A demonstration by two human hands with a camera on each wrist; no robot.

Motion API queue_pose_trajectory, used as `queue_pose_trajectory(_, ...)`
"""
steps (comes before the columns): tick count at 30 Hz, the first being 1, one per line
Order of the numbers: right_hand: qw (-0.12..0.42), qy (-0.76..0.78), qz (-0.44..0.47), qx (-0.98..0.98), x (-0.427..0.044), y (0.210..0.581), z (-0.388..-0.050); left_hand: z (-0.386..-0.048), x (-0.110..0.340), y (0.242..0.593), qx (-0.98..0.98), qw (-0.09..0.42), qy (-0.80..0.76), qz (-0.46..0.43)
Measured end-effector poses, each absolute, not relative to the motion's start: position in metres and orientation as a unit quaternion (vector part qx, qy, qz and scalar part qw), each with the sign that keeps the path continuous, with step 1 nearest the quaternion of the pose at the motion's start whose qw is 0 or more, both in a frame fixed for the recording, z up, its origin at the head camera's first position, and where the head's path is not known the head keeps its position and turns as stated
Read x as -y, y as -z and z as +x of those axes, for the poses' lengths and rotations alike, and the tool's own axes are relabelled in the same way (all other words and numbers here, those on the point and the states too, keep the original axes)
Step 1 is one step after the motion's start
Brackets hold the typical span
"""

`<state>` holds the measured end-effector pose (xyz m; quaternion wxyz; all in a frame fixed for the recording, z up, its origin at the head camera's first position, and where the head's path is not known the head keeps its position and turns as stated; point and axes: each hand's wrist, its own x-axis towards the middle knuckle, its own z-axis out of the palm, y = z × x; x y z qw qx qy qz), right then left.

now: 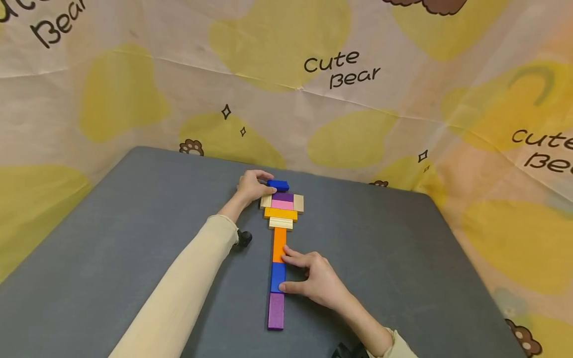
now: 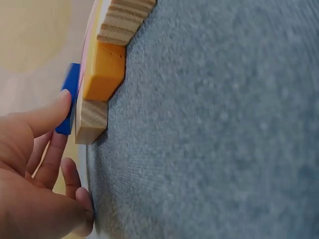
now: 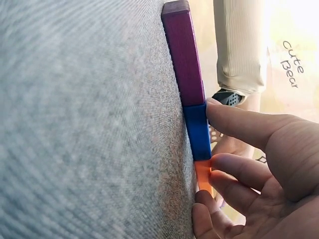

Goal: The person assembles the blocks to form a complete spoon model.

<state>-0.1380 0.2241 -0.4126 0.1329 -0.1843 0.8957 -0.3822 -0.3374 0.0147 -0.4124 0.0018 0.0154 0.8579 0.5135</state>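
Note:
My left hand [image 1: 253, 186] pinches a blue block [image 1: 278, 185] between thumb and fingers at the far end of a row of wooden blocks. In the left wrist view this blue block [image 2: 69, 99] looks raised above its neighbours. Just nearer lie a purple block [image 1: 283, 197] and a pink block [image 1: 282, 204], with a plain wood block [image 1: 298, 203] at their right. My right hand [image 1: 320, 279] rests its thumb on a flat blue block [image 1: 278, 277] and its fingertips against an orange block [image 1: 279, 243]. A long purple block [image 1: 276, 311] ends the row nearest me.
A yellow-orange block [image 1: 280, 214] and a ridged plain wood block [image 1: 281, 223] lie crosswise in the middle of the row. The grey tabletop [image 1: 380, 258] carries everything. Behind it hangs a printed cloth [image 1: 277, 119].

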Motion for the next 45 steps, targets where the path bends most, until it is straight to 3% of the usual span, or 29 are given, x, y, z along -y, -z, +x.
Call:
queue_pose_trajectory(7,0.131,0.371,-0.182,-0.901,-0.223,0.411,-0.137,-0.339,-0.013,0.415,-0.870,0.003,-0.493,0.003)
queue_pose_trajectory(19,0.119,0.369,-0.195,-0.901,-0.222,0.413,-0.137,-0.335,-0.024,0.417,-0.884,-0.066,-0.460,-0.045)
queue_pose_trajectory(45,0.124,0.369,-0.191,-0.901,-0.223,0.411,-0.136,-0.336,-0.024,0.419,-0.884,-0.036,-0.466,0.004)
